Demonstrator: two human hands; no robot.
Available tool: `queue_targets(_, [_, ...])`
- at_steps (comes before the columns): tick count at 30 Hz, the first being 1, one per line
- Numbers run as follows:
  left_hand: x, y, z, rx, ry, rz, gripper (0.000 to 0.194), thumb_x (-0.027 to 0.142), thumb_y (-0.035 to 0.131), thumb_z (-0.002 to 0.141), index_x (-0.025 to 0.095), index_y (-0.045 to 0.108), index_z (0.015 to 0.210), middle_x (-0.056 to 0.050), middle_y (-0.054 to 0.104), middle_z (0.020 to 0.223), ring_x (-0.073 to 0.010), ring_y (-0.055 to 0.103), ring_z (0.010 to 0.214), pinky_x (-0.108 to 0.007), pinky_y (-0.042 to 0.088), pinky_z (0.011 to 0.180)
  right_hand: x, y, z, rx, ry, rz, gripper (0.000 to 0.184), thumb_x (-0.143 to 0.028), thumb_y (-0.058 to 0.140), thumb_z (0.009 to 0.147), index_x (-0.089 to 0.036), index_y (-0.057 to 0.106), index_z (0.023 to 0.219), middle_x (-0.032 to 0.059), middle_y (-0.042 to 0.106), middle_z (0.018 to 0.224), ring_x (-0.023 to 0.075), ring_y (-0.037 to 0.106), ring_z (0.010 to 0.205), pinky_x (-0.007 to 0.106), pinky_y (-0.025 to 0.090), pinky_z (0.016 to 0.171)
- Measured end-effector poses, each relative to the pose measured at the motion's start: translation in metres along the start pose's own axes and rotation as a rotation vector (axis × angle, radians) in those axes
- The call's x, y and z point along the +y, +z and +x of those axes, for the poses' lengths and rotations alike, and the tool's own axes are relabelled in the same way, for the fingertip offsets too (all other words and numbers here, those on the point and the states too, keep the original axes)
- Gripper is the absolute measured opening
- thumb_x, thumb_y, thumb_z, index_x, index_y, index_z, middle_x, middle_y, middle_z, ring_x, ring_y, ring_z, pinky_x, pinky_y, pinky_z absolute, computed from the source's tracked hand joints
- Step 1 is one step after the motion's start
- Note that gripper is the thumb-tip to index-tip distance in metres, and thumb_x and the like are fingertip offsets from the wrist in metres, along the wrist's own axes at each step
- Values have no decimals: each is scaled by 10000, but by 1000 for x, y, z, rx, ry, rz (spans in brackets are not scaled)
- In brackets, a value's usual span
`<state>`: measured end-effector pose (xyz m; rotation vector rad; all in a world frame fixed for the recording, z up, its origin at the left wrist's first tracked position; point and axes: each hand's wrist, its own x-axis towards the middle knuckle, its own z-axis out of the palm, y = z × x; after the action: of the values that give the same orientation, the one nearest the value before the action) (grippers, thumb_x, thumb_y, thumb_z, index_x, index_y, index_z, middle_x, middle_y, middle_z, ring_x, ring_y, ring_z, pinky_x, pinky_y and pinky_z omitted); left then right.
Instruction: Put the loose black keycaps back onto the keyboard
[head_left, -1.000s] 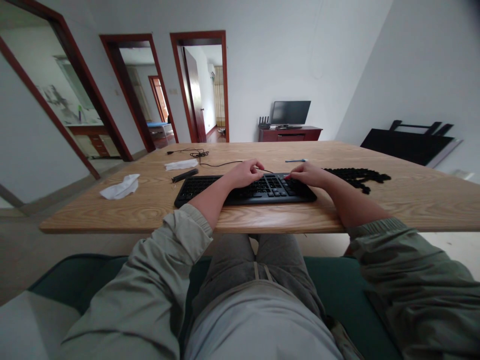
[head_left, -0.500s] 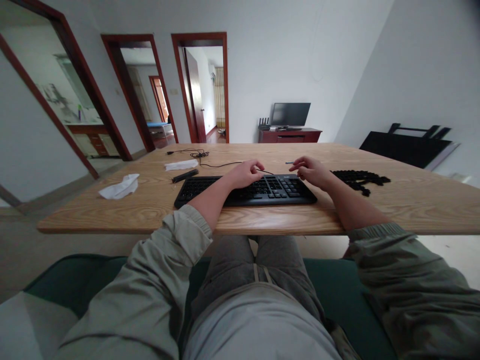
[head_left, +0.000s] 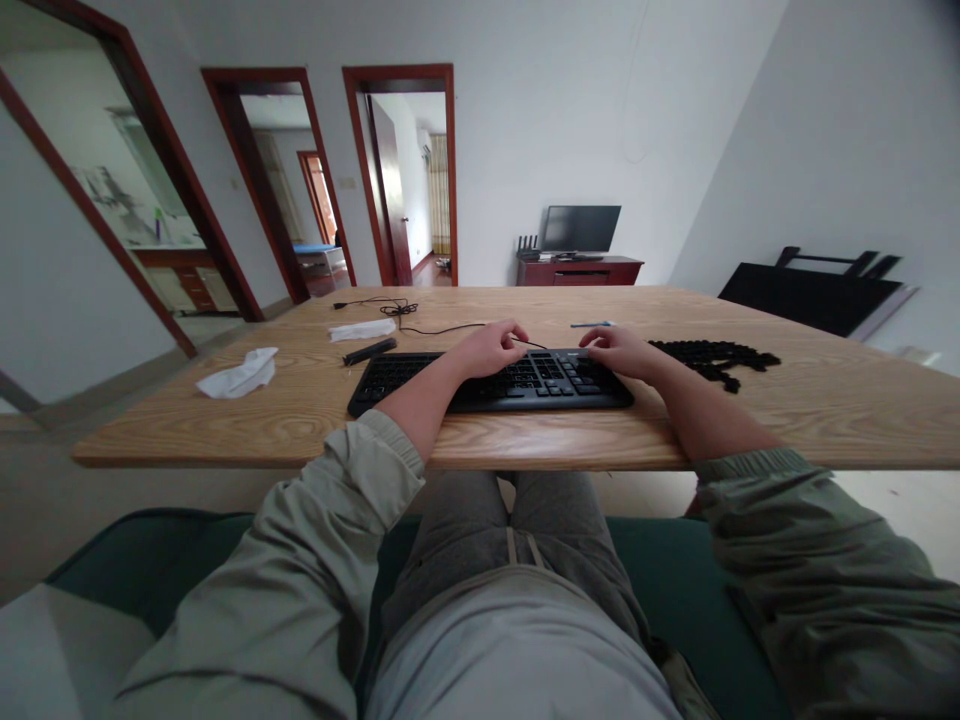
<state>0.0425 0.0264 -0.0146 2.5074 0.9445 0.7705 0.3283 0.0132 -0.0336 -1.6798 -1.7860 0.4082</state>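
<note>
A black keyboard lies on the wooden table in front of me. My left hand rests on its middle, fingers curled over the far edge next to the thin black cable. My right hand hovers low over the keyboard's right end, fingertips pinched together and touching the keys; whatever is in the pinch is too small to make out. A pile of loose black keycaps lies just right of that hand.
Left of the keyboard are a crumpled white tissue, a second tissue, a short black bar and a coiled cable. A blue pen lies behind the keyboard. A folded black table leans at the right wall.
My right hand lifted off the keyboard's right end half a second ago and has come back down onto it. The left hand has stayed in place.
</note>
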Motion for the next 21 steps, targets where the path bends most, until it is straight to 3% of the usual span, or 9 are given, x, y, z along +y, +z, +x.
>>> queue_targets(4, [-1,0,0,-5,15,1,293,317,567,859,150,648,1086,-19,677,823,-149,601,718,-264,431,652,1,-7,-5,-9,-89,6,249,-316,600,747,-173,715,916,48,683,805,192,594,765,312,466,706])
queue_targets(8, [-2,1,1,-9,36,-19,272,312,572,859,147,657,1057,-29,691,838,-150,609,724,-261,438,650,0,-12,-10,-208,-201,80,310,-393,635,734,-184,755,929,47,723,857,204,625,805,321,489,741])
queue_targets(14, [-1,1,0,-11,16,8,238,290,574,865,157,666,1040,-21,691,837,-145,605,727,-258,446,670,-3,-10,-14,-308,-154,11,374,-424,704,689,-192,798,967,45,758,851,214,650,791,315,502,727])
queue_targets(17, [-1,0,0,-7,26,12,233,281,579,859,150,670,1028,-27,691,832,-150,607,723,-267,453,677,0,-9,-12,-307,-170,-26,383,-444,718,691,-194,793,972,38,738,795,203,632,751,305,486,682])
queue_targets(21, [-3,0,1,-8,34,28,235,293,581,861,157,670,1031,-26,693,843,-150,608,730,-265,453,681,4,-6,-9,-210,-245,-3,342,-469,724,686,-202,747,900,12,663,725,165,578,674,288,452,621])
